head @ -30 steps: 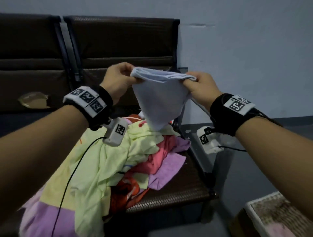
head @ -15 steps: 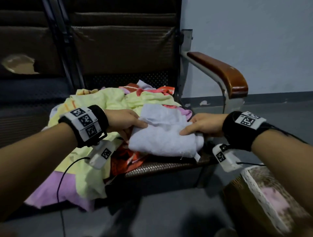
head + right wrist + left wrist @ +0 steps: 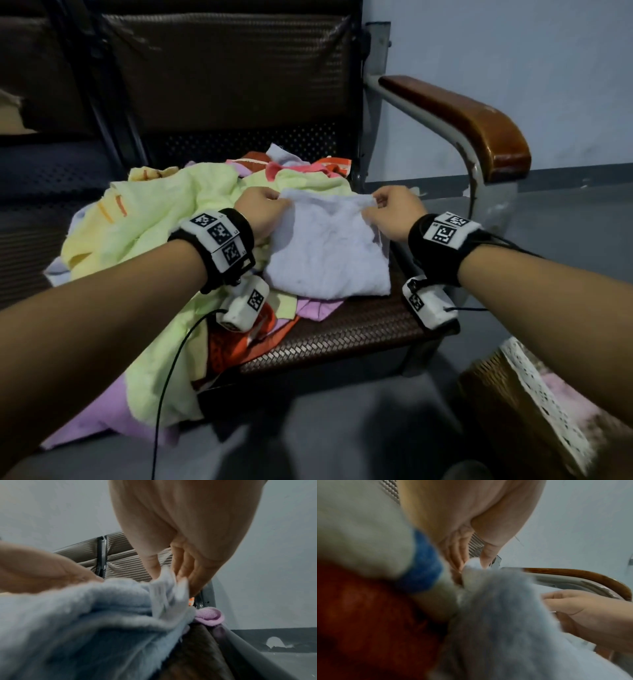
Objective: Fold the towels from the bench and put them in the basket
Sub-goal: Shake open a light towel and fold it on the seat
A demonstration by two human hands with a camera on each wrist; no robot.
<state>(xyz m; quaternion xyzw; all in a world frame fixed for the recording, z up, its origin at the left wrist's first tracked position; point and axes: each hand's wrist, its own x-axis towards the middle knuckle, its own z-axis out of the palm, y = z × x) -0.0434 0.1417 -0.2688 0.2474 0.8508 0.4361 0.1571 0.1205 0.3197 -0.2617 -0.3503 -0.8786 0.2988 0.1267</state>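
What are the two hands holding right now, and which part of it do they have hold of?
Both hold the pale blue towel. The left hand pinches its far left corner and the right hand pinches its far right corner, while the towel lies on the bench seat.

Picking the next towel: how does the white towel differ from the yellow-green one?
The white towel lies flat, partly folded; the yellow-green towel sprawls crumpled. The left hand and right hand pinch the white towel's far corners; nothing holds the yellow-green one. The white towel shows less area. Both rest on the bench.
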